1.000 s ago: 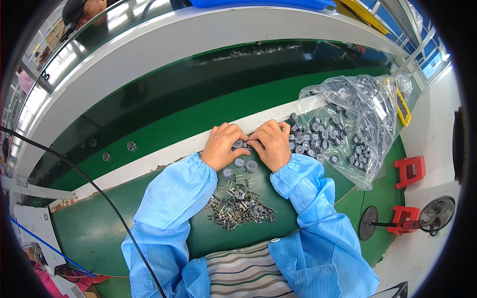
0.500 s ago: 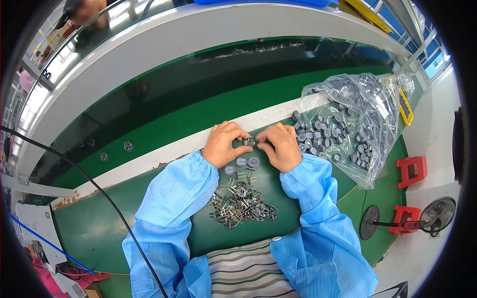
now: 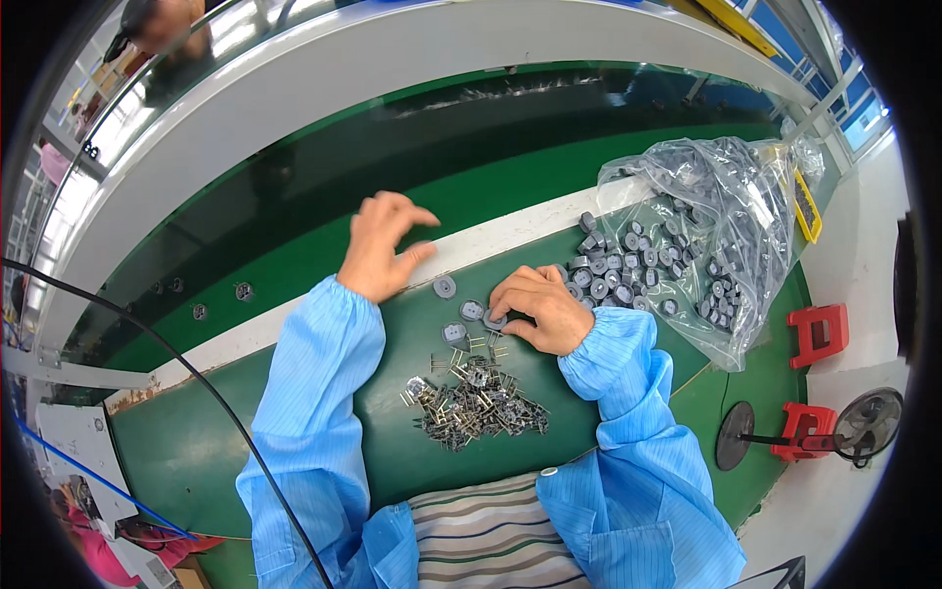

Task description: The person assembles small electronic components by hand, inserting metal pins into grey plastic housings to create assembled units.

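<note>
My left hand [image 3: 381,245] hovers over the inner edge of the white ledge, fingers spread and holding nothing. My right hand [image 3: 543,309] is closed on a grey round plastic cap [image 3: 492,321] on the green table, thumb and fingertips at its rim. Beside that cap lie another grey round piece [image 3: 471,310] and a squarish grey one [image 3: 454,334]. A separate round grey piece [image 3: 444,287] rests between my hands, near the ledge. Closer to me is a tangled heap of small metal pin parts [image 3: 483,404].
Many grey caps [image 3: 615,278] spill from a clear plastic bag [image 3: 731,196] at the right. A white ledge [image 3: 549,218] separates the table from a green belt, where a few small round parts [image 3: 243,292] sit at left. A black cable [image 3: 186,363] crosses the left side.
My hands have parted from the small piece they held together. The left moved left and away, opening; the right came down onto a grey cap. A round grey piece now lies between them.
</note>
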### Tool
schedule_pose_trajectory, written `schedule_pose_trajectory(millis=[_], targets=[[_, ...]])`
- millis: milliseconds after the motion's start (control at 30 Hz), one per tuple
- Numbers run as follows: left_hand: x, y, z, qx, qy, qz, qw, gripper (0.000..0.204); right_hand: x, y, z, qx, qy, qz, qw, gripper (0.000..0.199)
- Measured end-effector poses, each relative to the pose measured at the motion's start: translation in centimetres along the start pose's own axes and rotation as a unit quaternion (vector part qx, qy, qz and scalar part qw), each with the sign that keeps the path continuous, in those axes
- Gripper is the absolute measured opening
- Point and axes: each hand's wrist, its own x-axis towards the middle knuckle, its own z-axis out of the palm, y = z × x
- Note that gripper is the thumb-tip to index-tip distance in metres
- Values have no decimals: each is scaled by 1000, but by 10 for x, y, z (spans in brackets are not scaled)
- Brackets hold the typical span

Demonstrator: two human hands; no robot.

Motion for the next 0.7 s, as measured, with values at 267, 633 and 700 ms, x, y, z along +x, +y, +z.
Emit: schedule_pose_trajectory(millis=[267, 633, 700], targets=[[-24, 28, 19, -50, -207, 141, 967, 39, 8, 5, 4, -163, 163, -4, 973, 31], [-23, 36, 27, -89, -168, 169, 967, 33, 0, -18, -5, -82, 41, 23, 996, 11], [-21, 44, 32, -79, -161, 212, 961, 36, -5, -14, -9, -85, 43, 52, 994, 8]])
